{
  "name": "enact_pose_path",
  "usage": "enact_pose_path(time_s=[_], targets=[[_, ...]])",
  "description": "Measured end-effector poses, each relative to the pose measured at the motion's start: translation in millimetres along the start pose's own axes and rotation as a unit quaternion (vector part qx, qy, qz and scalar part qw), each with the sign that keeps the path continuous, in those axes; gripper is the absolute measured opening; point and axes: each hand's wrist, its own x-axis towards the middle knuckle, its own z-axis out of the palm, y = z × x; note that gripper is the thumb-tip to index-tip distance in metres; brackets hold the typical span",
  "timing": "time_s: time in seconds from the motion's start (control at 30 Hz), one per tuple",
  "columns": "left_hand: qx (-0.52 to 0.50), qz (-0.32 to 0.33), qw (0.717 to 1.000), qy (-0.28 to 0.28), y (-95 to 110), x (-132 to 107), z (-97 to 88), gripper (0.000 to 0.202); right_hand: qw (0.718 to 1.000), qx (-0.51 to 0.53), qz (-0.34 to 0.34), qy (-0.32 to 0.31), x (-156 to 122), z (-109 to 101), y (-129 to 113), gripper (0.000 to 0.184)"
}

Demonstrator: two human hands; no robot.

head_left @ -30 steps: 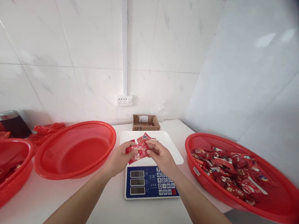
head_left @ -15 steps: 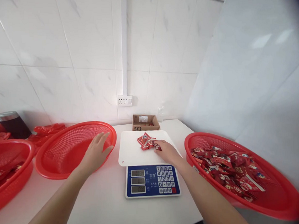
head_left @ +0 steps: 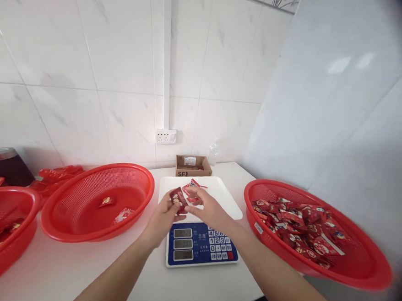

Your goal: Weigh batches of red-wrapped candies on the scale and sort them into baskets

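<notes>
My left hand [head_left: 162, 219] is closed on a small dark red snack packet [head_left: 179, 200], held above the front of the white scale pan [head_left: 221, 197]. Close on its right is my right hand [head_left: 207, 208], thumb and fingers apart, the thumb tip beside that packet; whether they touch I cannot tell. Behind the right fingers lie red packets [head_left: 194, 185] on the pan, partly hidden. Below the pan is the blue keypad panel of the weighing scale [head_left: 201, 251]. In the middle red basket [head_left: 60, 229] lie a red packet [head_left: 107, 201] and a pinkish one [head_left: 123, 215].
A red basket [head_left: 364, 267] heaped with red packets stands at right. Another red basket [head_left: 18, 255] with packets is at far left. Behind are red plastic bags [head_left: 60, 174], a dark lidded cup [head_left: 9, 168] and a small cardboard box [head_left: 192, 165] by the wall.
My left hand has moved right from the middle basket to the pan and now grips a packet. Two packets now show in that basket. My right hand has shifted slightly left and opened.
</notes>
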Motion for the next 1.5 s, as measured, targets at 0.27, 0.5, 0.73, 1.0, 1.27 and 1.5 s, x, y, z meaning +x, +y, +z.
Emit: enact_pose_path(time_s=[0.27, 0.5, 0.73, 1.0, 1.27, 1.5], targets=[[0.552, -0.029, 0.805, 0.216, 24.4, 0.2, -81.7, 0.049, 0.951, -0.283, 0.082, -0.097, 45.9, -18.3, 61.0, 0.073], [0.593, 0.0, 0.782, 0.194, 11.4, -6.6, -98.3, 0.055, 0.946, -0.302, 0.007, -0.121, 52.5, -2.8, 67.2, 0.051], [0.458, 0.11, 0.871, 0.139, 5.8, 3.0, -56.4, 0.046, 0.972, -0.232, 0.026, -0.035, 56.2, -7.4, 64.1, 0.024], [-0.072, -0.058, 0.995, -0.037, -1.9, 16.8, -6.5, 0.056, 0.982, 0.152, 0.112, -0.028, 44.3, 4.7, 15.9, 0.036], [-0.362, -0.128, 0.922, 0.048, 2.5, 16.9, 15.7, 0.024, 0.989, 0.065, 0.088, 0.097, 36.8, 15.7, 0.0, 0.034], [-0.431, -0.182, 0.883, 0.043, 5.8, 14.5, 20.6, 0.029, 0.988, -0.113, -0.007, 0.107, 34.4, 28.1, -17.6, 0.029]])
